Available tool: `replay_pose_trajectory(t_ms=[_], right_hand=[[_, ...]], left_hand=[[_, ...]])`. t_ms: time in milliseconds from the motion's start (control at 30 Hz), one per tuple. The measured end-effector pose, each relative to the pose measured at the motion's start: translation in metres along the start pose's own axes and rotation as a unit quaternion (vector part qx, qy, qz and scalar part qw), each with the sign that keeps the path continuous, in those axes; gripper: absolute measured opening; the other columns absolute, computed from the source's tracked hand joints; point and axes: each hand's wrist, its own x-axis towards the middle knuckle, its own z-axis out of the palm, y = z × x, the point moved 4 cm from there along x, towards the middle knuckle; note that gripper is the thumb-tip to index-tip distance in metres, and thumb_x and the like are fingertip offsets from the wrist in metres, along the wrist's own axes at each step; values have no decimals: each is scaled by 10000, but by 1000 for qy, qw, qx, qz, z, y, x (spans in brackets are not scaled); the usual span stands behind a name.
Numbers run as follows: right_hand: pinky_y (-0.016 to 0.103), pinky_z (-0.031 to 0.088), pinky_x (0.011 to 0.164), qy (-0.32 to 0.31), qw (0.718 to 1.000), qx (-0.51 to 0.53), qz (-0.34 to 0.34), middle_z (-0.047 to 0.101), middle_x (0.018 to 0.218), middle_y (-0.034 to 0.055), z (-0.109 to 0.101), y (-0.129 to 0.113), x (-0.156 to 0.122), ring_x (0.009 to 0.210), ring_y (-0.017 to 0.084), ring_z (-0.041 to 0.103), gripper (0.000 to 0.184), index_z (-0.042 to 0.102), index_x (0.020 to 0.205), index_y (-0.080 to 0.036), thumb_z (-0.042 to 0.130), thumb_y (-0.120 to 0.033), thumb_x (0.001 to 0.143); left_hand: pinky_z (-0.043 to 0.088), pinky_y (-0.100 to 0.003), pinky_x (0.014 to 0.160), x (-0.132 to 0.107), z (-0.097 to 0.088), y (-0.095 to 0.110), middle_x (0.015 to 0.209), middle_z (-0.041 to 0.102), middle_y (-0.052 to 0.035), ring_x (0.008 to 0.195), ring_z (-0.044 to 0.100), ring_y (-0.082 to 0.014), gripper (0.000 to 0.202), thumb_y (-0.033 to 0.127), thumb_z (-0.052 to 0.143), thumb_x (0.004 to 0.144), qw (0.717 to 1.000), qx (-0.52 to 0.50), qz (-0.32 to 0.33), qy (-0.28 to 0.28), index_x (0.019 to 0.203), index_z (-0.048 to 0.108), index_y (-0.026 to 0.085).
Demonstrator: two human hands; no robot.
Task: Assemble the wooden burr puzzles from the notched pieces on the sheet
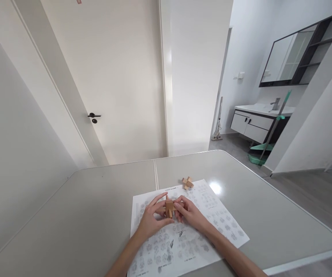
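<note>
A wooden interlocking puzzle (pixel 169 207) made of light brown blocks is held between both hands, above a printed sheet. My left hand (pixel 153 216) is curled round its left side, with the thumb along the near edge and fingers at the back. From the right, my right hand (pixel 189 211) pinches the puzzle's side between thumb and fingers. Part of the puzzle is hidden behind the fingers. A second small wooden puzzle (pixel 188 183), cross-shaped, lies by the sheet's far edge. The white instruction sheet (pixel 209 231) shows rows of small grey diagrams and lies under both hands.
The grey table (pixel 96 215) has a pale rim and a seam (pixel 155 175) running away from me. Beyond it stands a white door (pixel 119 77) with a black handle (pixel 93 115). At the right are a mop (pixel 219 119), a sink cabinet (pixel 252 124) and a green dustpan (pixel 257 158).
</note>
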Motion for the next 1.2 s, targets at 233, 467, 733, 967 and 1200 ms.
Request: replay_pose_trajectory(t_ms=[233,467,733,967,1200], right_hand=[[267,431,519,76,997,14,-30,655,645,-37,-9,3,4,499,141,563,497,500,927,-234,679,-692,854],[273,441,527,113,993,17,-40,649,661,-25,-17,5,4,529,144,575,482,521,941,-228,675,-679,869],[279,434,513,104,994,5,-31,657,658,-14,-17,7,2,511,147,566,504,537,933,-223,688,-696,847],[290,434,528,97,995,-6,-26,659,674,-6,-15,4,0,527,155,559,501,544,955,-225,678,-697,855],[284,417,522,81,996,-16,-26,653,655,-16,-11,1,-1,515,151,546,502,521,944,-231,661,-706,861]], left_hand=[[647,-351,626,0,3,-5,1630,389,-74,604,652,-96,220,412,760,826,998,-59,-38,3,802,794,196],[599,-280,624,10,-36,-41,1316,690,-136,809,725,-197,468,585,591,906,980,38,-72,181,1095,759,192],[542,-308,651,9,-72,-67,951,799,-80,740,699,-226,502,532,573,903,961,149,-115,201,1228,717,178],[512,-355,847,5,-70,-63,1049,774,-57,947,696,-264,327,454,575,926,958,211,-87,171,1073,799,266],[442,-464,949,4,-76,-65,912,676,-103,985,588,-324,352,519,622,885,948,225,-81,211,931,807,223]])
